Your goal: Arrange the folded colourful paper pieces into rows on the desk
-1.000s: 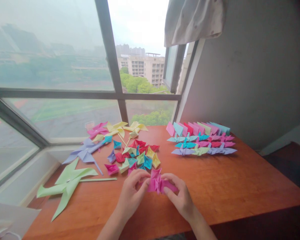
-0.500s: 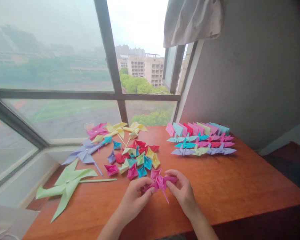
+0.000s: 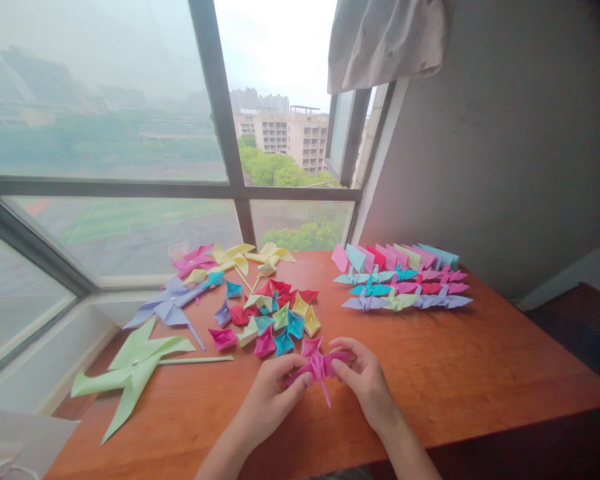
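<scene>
A magenta origami crane (image 3: 317, 363) is held low over the front of the table, its wings spread to both sides and a thin pointed end aimed down toward me. My left hand (image 3: 276, 390) pinches the left wing between thumb and fingers. On the other side, my right hand (image 3: 363, 377) grips the right wing the same way. Just beyond the crane lies a loose cluster of small folded paper boats (image 3: 280, 317) in red, blue, yellow, green and pink.
Rows of folded paper cranes (image 3: 405, 301) stand at the back right of the wooden table (image 3: 455, 373). Paper pinwheels, including a green one (image 3: 136, 365) and a purple one (image 3: 171, 308), lie on the left. Windows (image 3: 100, 100) rise behind; a grey wall (image 3: 505, 147) is at right.
The crane's thin end has swung slightly left and now points more straight down. Both hands keep hold of the wings in nearly the same place.
</scene>
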Available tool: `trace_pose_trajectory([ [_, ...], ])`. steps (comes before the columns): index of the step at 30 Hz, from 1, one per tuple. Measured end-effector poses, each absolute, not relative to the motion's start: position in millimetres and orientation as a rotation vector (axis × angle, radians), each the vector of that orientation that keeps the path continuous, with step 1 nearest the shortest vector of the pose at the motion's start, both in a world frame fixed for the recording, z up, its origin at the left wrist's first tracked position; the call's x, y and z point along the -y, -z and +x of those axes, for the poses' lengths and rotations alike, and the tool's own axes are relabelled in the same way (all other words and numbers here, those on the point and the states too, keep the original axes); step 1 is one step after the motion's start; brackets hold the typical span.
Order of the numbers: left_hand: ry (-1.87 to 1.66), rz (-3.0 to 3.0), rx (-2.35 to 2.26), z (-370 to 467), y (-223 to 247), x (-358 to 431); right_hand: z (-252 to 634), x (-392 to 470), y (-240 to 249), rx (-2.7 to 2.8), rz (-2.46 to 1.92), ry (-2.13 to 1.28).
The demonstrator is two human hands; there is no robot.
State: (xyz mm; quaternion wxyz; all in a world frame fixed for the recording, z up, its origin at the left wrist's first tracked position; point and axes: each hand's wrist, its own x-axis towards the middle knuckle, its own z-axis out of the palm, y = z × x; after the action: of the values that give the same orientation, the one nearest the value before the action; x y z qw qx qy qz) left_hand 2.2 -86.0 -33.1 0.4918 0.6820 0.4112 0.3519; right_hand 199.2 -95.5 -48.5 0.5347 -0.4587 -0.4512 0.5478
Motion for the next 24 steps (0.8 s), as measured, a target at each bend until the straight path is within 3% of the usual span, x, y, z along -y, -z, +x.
trace_pose_trajectory([
  [24, -0.839, 1.523, -0.884, 3, 22, 89, 207, 96, 50, 0.882, -0.841, -1.586],
])
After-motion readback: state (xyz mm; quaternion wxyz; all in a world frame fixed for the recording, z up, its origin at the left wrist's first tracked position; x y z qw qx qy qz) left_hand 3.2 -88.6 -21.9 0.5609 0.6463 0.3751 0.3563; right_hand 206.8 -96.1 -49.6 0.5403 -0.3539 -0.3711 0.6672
